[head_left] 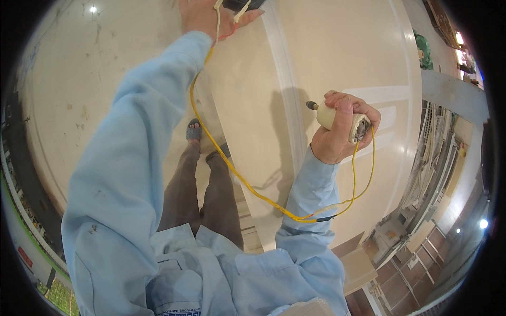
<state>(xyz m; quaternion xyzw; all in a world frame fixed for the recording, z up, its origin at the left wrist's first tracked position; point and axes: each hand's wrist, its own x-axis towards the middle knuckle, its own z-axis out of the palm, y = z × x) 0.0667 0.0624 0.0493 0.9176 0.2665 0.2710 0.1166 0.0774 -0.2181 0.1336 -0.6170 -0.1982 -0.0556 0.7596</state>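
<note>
My right hand [342,124] is wrapped around a small cream-coloured cylindrical motor drill [328,116]. Its dark chuck [311,105] points left, and two yellow wires leave the opposite end. Those wires join a yellow cable [247,184] that loops low and climbs along my left sleeve. At the top edge my left hand [211,18] has its thumb stretched along the near side of a black box [243,4]. A pale wire and a red wire run by this hand; its other fingers are cut off by the frame.
Beneath both hands lies a large cream panel [337,58] with whitish stripes. My legs and a grey sandal [194,131] show beside its left edge. Long metal strips [432,152] are stacked at the right, near a grey beam [456,95]. A green bag [422,50] is at the upper right.
</note>
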